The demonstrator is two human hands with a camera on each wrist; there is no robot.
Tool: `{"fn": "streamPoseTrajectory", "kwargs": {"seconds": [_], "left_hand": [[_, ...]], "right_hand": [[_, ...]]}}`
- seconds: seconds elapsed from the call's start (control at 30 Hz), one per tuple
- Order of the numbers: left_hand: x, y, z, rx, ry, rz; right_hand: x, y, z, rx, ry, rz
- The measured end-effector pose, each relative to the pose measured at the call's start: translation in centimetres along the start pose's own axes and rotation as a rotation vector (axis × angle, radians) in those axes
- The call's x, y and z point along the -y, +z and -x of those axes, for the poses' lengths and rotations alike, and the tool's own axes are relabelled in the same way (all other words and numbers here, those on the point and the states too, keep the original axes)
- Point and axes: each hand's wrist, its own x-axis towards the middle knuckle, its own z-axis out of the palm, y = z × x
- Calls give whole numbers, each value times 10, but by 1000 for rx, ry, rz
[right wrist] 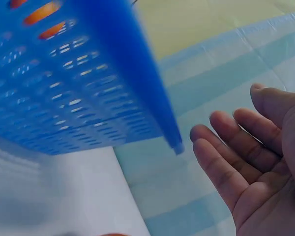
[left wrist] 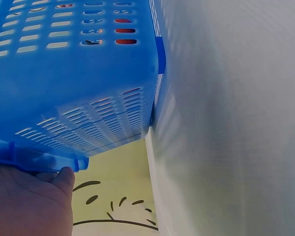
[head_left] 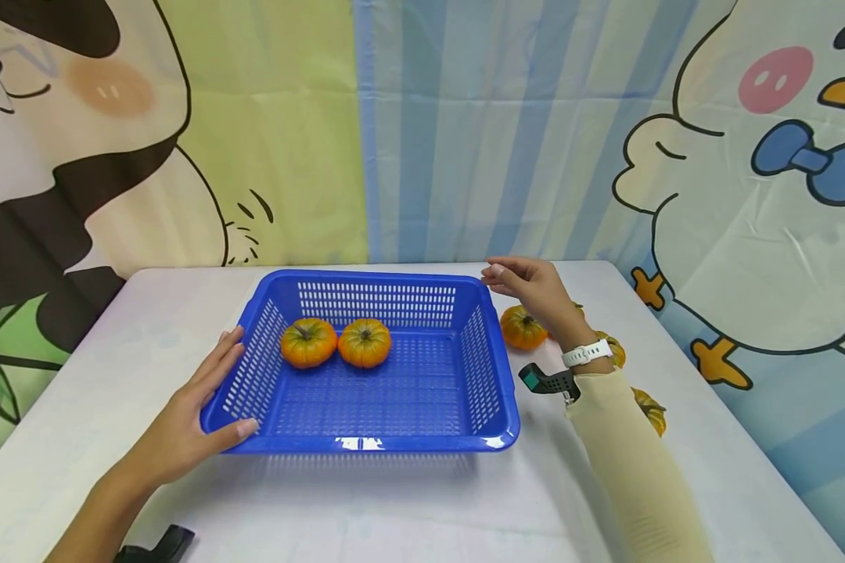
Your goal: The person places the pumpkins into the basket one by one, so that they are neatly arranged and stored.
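A blue plastic basket [head_left: 366, 445] with slotted walls stands on the table, two small orange pumpkins [head_left: 308, 343] side by side in its left back part. My left hand [head_left: 183, 430] rests on its left front corner. The fingers lie straight along the left rim and the thumb lies over the front rim. In the left wrist view, the left hand [left wrist: 32, 201] is right at the rim. Just beyond the right back corner is my right hand [head_left: 524, 285], with nothing in it. Its fingers [right wrist: 221, 169] are loosely bent, close beside the rim in the right wrist view.
Several more pumpkins [head_left: 523, 328] lie on the table right of the basket, partly hidden behind the right arm. A white cloth covers the table [head_left: 366, 516]. Behind it hangs a printed curtain [head_left: 465, 141] with cartoon animals. Both wrists wear dark camera straps [head_left: 552, 381].
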Motion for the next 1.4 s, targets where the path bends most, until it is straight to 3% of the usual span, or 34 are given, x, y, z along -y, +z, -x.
{"fn": "streamPoseTrajectory", "kwargs": {"seconds": [0.3, 0.53, 0.83, 0.97, 1.07, 1.4], "left_hand": [[0, 1, 0, 6, -18, 4], [2, 1, 0, 1, -13, 9], [4, 1, -1, 5, 3, 24], [3, 1, -2, 8, 1, 34], [2, 1, -2, 10, -1, 34], [0, 0, -3, 10, -2, 32]], "right_hand": [[-16, -7, 9, -69, -5, 70], [-25, -13, 15, -129, 65, 121], [-45, -25, 29, -231, 160, 86], [-57, -28, 32, -232, 224, 74], [-63, -31, 32, -232, 223, 36], [-69, -32, 29, -195, 309, 8]]}}
